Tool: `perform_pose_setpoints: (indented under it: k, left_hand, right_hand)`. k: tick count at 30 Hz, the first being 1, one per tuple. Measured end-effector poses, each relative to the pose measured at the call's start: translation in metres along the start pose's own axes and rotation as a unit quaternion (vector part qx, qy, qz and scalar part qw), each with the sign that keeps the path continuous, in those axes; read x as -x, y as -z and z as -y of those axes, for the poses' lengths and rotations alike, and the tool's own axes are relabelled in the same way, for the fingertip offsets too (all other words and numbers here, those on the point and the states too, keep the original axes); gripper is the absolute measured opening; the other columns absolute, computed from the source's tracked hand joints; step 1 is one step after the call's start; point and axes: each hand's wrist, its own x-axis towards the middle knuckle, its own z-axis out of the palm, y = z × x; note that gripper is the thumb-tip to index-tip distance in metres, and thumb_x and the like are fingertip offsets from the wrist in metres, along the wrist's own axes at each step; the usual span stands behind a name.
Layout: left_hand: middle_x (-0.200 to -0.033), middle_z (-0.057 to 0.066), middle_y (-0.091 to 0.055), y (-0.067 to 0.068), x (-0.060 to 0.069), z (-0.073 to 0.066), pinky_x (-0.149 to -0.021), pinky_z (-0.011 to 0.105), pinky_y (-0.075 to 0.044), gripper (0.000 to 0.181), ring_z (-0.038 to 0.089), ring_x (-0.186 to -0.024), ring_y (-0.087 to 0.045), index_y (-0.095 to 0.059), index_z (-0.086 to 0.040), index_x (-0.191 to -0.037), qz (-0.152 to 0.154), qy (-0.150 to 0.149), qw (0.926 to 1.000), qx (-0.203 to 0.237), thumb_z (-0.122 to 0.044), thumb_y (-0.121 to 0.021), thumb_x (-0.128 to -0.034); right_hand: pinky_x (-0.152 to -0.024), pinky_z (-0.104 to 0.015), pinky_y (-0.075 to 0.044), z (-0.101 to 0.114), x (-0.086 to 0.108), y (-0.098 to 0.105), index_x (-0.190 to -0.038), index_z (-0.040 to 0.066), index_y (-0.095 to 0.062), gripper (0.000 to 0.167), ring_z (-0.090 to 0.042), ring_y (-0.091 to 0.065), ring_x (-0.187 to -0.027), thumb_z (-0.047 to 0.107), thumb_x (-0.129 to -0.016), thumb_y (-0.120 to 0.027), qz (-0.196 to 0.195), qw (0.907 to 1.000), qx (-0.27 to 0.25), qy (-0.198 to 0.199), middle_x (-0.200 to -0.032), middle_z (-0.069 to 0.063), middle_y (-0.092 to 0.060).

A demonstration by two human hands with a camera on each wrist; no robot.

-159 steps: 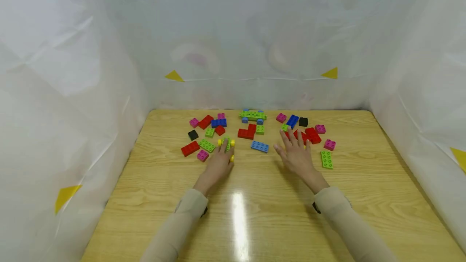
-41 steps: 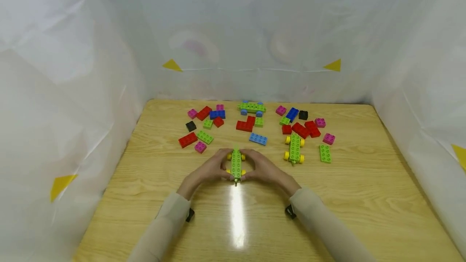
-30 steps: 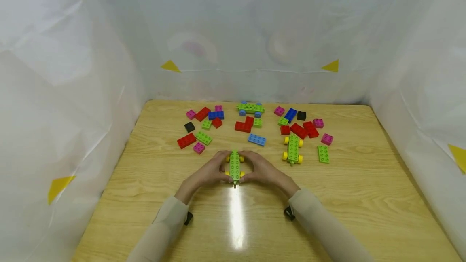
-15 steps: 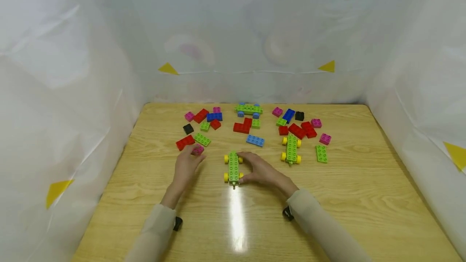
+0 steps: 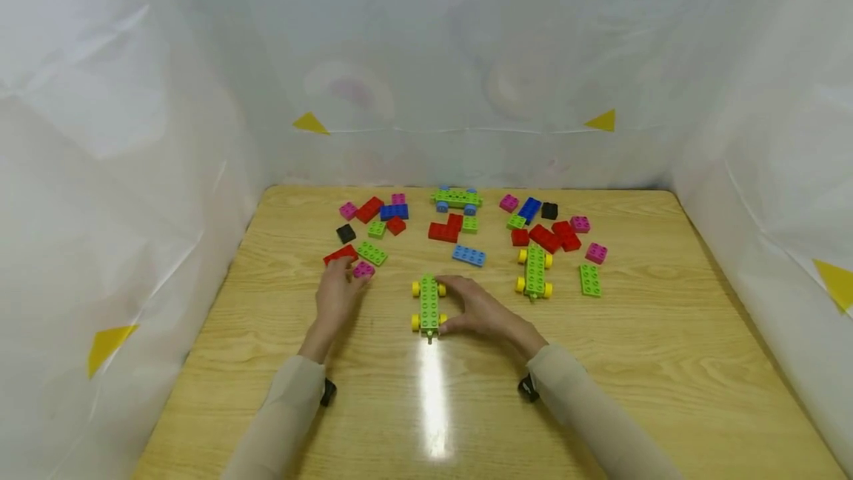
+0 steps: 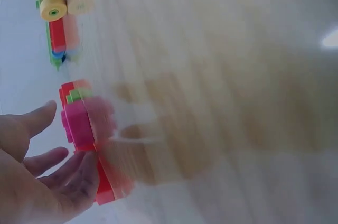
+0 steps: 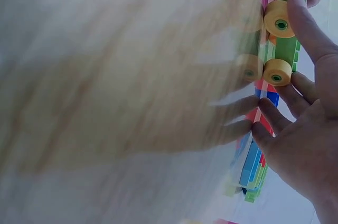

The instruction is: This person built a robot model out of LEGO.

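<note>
At the middle of the table, in the head view, sits a long lime-green toy car base (image 5: 429,305) with yellow wheels. My right hand (image 5: 485,315) holds it from the right, thumb at the near wheel and fingers at the far wheel; the right wrist view shows the thumb against a yellow wheel (image 7: 280,19). Over on the left, my left hand (image 5: 333,298) is beside a pink brick (image 5: 363,270) and partly covers a red brick (image 5: 340,253). Its fingers are extended in front of the red brick (image 6: 105,189), with the thumb apart; contact is unclear.
A second yellow-wheeled green base (image 5: 535,271) stands to the right. Farther back are a blue-wheeled base (image 5: 456,198), a light blue brick (image 5: 469,255) and several loose bricks. A green brick (image 5: 590,280) lies far right. White sheeting (image 5: 426,80) surrounds the table.
The green base came from the left to the middle, held by both hands. My left hand then let go and moved left to the pink and red bricks; the right hand stayed.
</note>
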Motion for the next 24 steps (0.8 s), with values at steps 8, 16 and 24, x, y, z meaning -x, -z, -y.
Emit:
perform_pose_setpoints:
  k: [8,16,24]
  left_hand:
    - [-0.123,0.021,-0.055,-0.004,-0.008,-0.005,-0.09,0.049,-0.045,0.049,0.035,-0.112,-0.053,-0.053,0.004,-0.13,0.021,0.013,0.9991,-0.036,-0.02,-0.069,-0.0904]
    - [-0.116,0.021,-0.058,-0.005,-0.012,-0.004,-0.083,0.047,-0.047,0.043,0.033,-0.104,-0.055,-0.057,0.005,-0.124,0.02,-0.006,0.9981,-0.058,-0.018,-0.069,-0.0902]
    - [-0.107,0.017,-0.06,-0.012,-0.007,-0.008,-0.079,0.042,-0.049,0.037,0.029,-0.094,-0.057,-0.061,0.003,-0.12,0.035,-0.018,0.9982,-0.045,-0.019,-0.068,-0.091]
  right_hand:
    - [-0.113,-0.046,-0.024,-0.001,-0.001,0.002,-0.15,0.017,-0.034,0.093,-0.025,-0.029,-0.14,0.044,-0.074,-0.081,-0.006,0.9999,-0.007,0.012,-0.152,-0.005,-0.035]
    - [-0.113,-0.044,-0.024,-0.002,-0.003,0.004,-0.149,0.019,-0.034,0.093,-0.023,-0.03,-0.14,0.044,-0.073,-0.082,-0.011,0.9999,-0.001,0.013,-0.151,-0.003,-0.036]
    - [-0.113,-0.042,-0.023,-0.005,-0.002,-0.002,-0.15,0.019,-0.033,0.096,-0.022,-0.029,-0.14,0.049,-0.072,-0.081,-0.009,0.9998,0.007,0.015,-0.152,-0.002,-0.035]
